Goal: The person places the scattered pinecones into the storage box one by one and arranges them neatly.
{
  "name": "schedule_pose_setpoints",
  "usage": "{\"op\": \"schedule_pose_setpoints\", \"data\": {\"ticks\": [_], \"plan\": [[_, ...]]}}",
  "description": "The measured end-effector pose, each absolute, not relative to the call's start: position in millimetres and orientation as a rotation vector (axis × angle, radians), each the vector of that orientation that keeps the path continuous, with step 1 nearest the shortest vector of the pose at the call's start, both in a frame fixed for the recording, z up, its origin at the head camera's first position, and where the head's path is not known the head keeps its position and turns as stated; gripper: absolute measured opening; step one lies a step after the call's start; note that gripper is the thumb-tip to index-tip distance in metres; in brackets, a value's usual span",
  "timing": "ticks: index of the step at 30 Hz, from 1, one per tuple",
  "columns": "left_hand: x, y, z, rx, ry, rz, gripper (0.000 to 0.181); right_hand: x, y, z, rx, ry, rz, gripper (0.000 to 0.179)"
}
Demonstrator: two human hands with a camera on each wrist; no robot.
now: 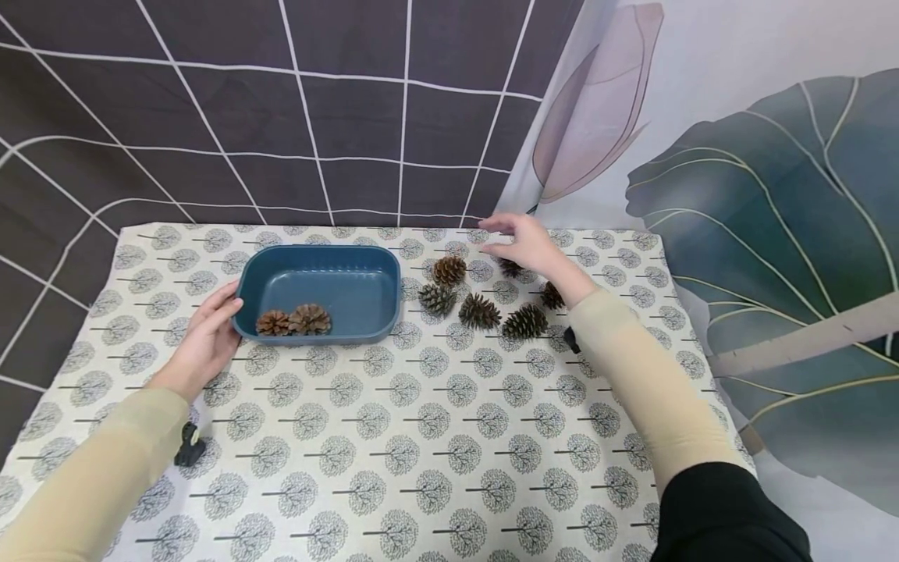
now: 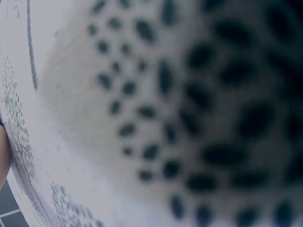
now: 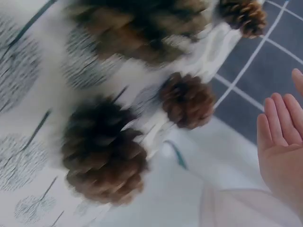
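At the left end of a blue rectangular basin (image 1: 351, 337), my left hand (image 1: 207, 334) holds the rim, its thumb lying over the edge. Two brown pine cones, one smaller (image 1: 273, 322) and one larger (image 1: 310, 319), lie in the basin's front left corner. My right hand (image 1: 527, 246) is over the back of the table, fingers apart and nothing in them. Just below it sits a partly hidden pine cone (image 1: 509, 268). In the right wrist view the palm (image 3: 286, 163) shows bare, beside several pine cones, one of them small and round (image 3: 188, 100).
Right of the basin, several more pine cones stand loosely grouped, among them a brown one (image 1: 449, 270), a greyish one (image 1: 437, 299) and a dark one (image 1: 524, 321). A tree-print cloth (image 1: 393, 468) covers the table. Behind hangs a dark grid-patterned curtain (image 1: 358, 117). The left wrist view is mostly blurred cloth.
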State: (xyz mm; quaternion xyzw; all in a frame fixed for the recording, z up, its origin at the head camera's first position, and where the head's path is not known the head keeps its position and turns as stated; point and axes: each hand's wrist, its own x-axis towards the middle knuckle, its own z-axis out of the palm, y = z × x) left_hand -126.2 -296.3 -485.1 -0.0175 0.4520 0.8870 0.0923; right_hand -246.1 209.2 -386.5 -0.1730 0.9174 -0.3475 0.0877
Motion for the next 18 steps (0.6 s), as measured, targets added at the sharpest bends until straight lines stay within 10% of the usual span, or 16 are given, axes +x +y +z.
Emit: {"op": "schedule_pose_setpoints", "data": {"ticks": [18], "plan": [[-125,-296,-485,-0.055,1.377,2.624,0.036,-236,265,-410,-0.371,2.76,-1.059,0.051]]}}
